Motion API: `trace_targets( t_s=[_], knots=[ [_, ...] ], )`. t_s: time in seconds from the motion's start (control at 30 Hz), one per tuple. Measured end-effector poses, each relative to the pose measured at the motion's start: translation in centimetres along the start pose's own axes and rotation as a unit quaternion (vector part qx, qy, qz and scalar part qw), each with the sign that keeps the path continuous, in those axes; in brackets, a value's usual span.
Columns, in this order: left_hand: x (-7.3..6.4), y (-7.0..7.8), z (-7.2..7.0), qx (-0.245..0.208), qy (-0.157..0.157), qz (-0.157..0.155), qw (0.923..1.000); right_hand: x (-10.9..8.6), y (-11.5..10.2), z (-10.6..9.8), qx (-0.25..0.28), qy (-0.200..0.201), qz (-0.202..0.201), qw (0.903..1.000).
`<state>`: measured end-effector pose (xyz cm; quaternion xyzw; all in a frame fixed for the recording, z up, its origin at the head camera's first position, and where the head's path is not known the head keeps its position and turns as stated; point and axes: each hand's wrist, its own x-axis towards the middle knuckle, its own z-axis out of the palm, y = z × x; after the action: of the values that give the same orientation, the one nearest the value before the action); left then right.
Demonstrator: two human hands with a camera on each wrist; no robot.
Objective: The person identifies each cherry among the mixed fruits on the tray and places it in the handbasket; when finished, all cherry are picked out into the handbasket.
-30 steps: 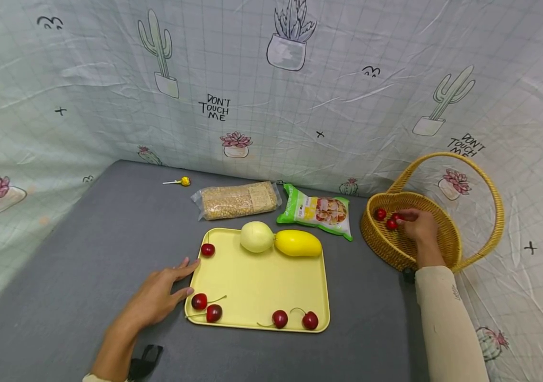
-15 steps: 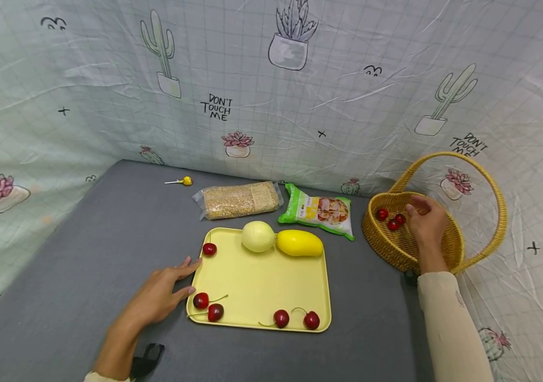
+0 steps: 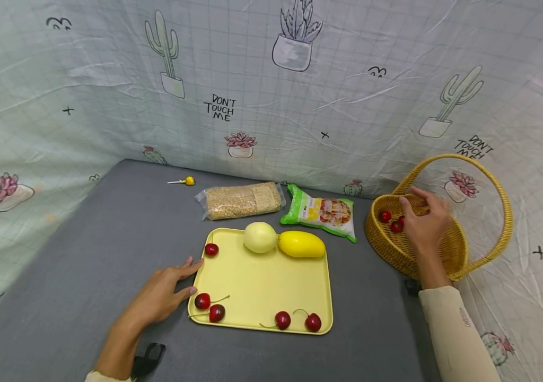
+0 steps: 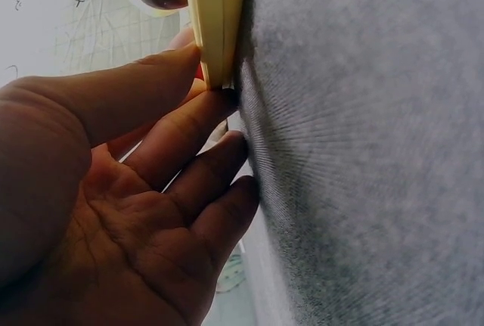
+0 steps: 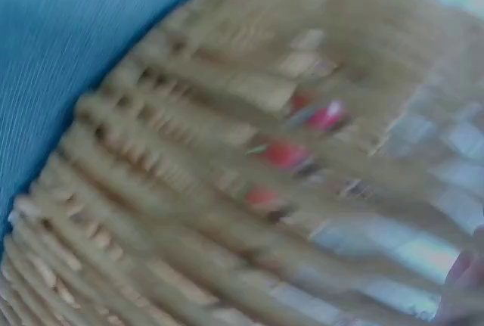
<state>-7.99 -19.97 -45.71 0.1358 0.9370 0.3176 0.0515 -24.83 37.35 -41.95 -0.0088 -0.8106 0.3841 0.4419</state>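
My left hand (image 3: 157, 294) touches the left edge of a yellow tray (image 3: 262, 281) with straight thumb and fingers; the left wrist view shows the thumb against the rim (image 4: 215, 23). Several dark red cherries with stems, one cherry (image 3: 211, 249) at the upper left, lie on the tray along with a pale green round fruit (image 3: 260, 237) and a yellow oblong fruit (image 3: 301, 244). Over a wicker basket (image 3: 388, 249) at the right, my right hand (image 3: 428, 223) holds nothing, thumb and fingers apart. Red cherries (image 3: 396, 227) lie inside, partly hidden by that hand. The right wrist view is blurred.
Behind the tray lie a clear bag of beans or grain (image 3: 243, 200), a green-and-white food packet (image 3: 321, 212) and a yellow lollipop (image 3: 189, 181). The basket's tall handle (image 3: 502, 207) arches up on the right. A printed curtain (image 3: 262, 106) borders the grey table.
My right hand has let go of a cherry in the basket, and its thumb and fingers have spread as it rises. My left hand has stayed at the tray's edge.
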Motion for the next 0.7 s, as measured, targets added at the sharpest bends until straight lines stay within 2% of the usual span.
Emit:
trace_targets(
  t_s=[0.17, 0.27, 0.33, 0.47, 0.57, 0.7],
  knots=[
    [0.1, 0.1, 0.1, -0.002, -0.002, -0.002, 1.0, -1.1, -3.6, -0.4, 0.022, -0.035, -0.032, 0.9986],
    [0.1, 0.0, 0.1, -0.002, -0.003, -0.002, 1.0, -2.1, -5.7, -0.9, 0.033, -0.093, -0.04, 0.9943],
    [0.1, 0.0, 0.2, -0.003, -0.003, -0.002, 1.0, -2.8, -7.1, -1.3, 0.039, -0.144, -0.042, 0.9879],
    [0.1, 0.0, 0.2, -0.008, -0.005, -0.006, 0.9999, -4.2, -9.8, -2.3, 0.057, -0.25, -0.073, 0.9638],
    [0.1, -0.1, 0.2, -0.011, -0.008, -0.012, 0.9998, -5.0, -11.3, -3.0, 0.082, -0.318, -0.101, 0.939],
    [0.1, -0.1, 0.2, -0.011, -0.009, -0.015, 0.9998, -6.0, -12.5, -3.7, 0.104, -0.389, -0.118, 0.9078]
  ],
)
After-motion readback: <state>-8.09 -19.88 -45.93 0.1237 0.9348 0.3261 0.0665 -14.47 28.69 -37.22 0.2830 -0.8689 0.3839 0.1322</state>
